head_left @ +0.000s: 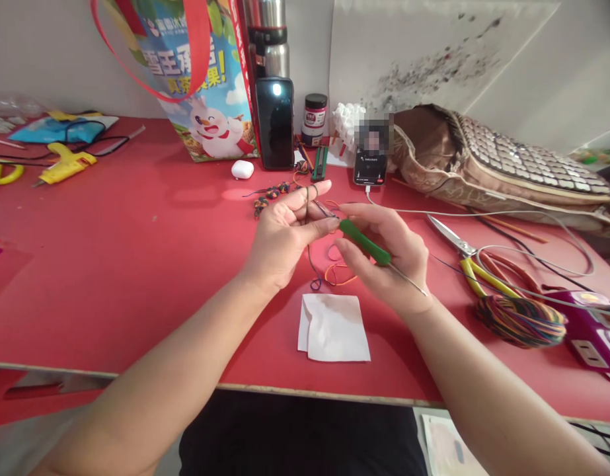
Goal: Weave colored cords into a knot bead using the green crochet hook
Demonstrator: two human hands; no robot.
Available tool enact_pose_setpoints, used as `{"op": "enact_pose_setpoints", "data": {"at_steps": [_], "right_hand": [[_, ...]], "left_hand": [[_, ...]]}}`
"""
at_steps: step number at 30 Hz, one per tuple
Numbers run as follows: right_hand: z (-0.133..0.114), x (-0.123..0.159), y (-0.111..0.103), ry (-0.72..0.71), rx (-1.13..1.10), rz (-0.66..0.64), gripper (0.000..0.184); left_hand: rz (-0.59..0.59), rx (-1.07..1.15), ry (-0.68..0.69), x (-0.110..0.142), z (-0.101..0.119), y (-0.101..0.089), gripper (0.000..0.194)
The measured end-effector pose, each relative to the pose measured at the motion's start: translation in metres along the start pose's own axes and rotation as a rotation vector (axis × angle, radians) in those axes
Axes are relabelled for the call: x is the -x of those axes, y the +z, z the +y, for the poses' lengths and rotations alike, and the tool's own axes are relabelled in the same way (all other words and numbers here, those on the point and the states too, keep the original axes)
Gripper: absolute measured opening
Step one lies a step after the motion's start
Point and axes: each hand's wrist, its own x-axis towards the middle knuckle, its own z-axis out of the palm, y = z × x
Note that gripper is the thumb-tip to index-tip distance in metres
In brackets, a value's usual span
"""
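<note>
My left hand (pixel 279 238) is above the table with its thumb and fingers pinched on dark yarn (pixel 308 254). The yarn loops round its raised index finger, and a strand hangs below. In my right hand (pixel 401 254) is a crochet hook with a green handle (pixel 365 242), its thin metal shaft sticking out past the palm. The hook's tip meets the yarn at my left thumb, where the fine stitches are too small to make out. Loose orange and blue thread (pixel 340 281) lies beneath the hands. Behind the left hand sits a knotted multicoloured cord (pixel 273 193).
A folded white paper (pixel 335 328) lies near the table's front edge. To the right are scissors (pixel 466 250), a multicoloured yarn bundle (pixel 523 319) and a purple power socket (pixel 589 337). At the back stand phones (pixel 275 125), a bag (pixel 210 86) and a jar (pixel 314 119). A yellow glue gun (pixel 67 164) lies left.
</note>
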Motion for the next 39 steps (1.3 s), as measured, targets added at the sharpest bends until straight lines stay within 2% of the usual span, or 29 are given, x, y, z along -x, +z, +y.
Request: {"op": "enact_pose_setpoints", "data": {"at_steps": [1, 3, 10, 14, 19, 23, 27, 29, 32, 35, 39], "right_hand": [[-0.003, 0.001, 0.001, -0.035, 0.035, 0.028, 0.020], [-0.006, 0.002, 0.003, -0.073, 0.075, 0.069, 0.015], [-0.006, 0.004, 0.006, -0.027, -0.033, 0.103, 0.017], [-0.009, 0.001, 0.002, 0.007, -0.117, 0.115, 0.014], [-0.009, 0.002, 0.007, 0.028, 0.009, 0.113, 0.014], [-0.007, 0.006, 0.017, 0.001, 0.130, 0.154, 0.015], [-0.006, 0.011, 0.023, -0.076, 0.129, 0.175, 0.020], [-0.005, 0.012, 0.022, -0.083, 0.077, 0.170, 0.021], [-0.004, 0.011, 0.020, -0.016, -0.111, 0.156, 0.022], [-0.005, 0.007, 0.017, 0.059, -0.286, 0.162, 0.015], [-0.008, 0.003, 0.016, 0.095, -0.403, 0.181, 0.010]], "left_hand": [[-0.013, -0.014, 0.011, 0.001, -0.001, 0.001, 0.042], [-0.023, -0.028, 0.028, 0.002, -0.003, 0.003, 0.041], [-0.076, 0.023, 0.007, -0.002, -0.003, -0.002, 0.040], [-0.113, -0.093, 0.094, -0.003, -0.003, -0.006, 0.048], [-0.066, -0.164, 0.133, -0.003, -0.008, -0.003, 0.047], [-0.008, -0.080, 0.092, -0.004, -0.016, -0.001, 0.046], [-0.029, 0.068, 0.022, -0.005, -0.015, -0.003, 0.041], [-0.054, 0.094, 0.012, -0.006, -0.012, -0.005, 0.039], [-0.098, 0.056, 0.036, -0.006, -0.006, -0.008, 0.044], [-0.122, -0.021, 0.093, -0.007, -0.002, -0.010, 0.050], [-0.134, -0.032, 0.148, -0.008, -0.002, -0.012, 0.046]]}}
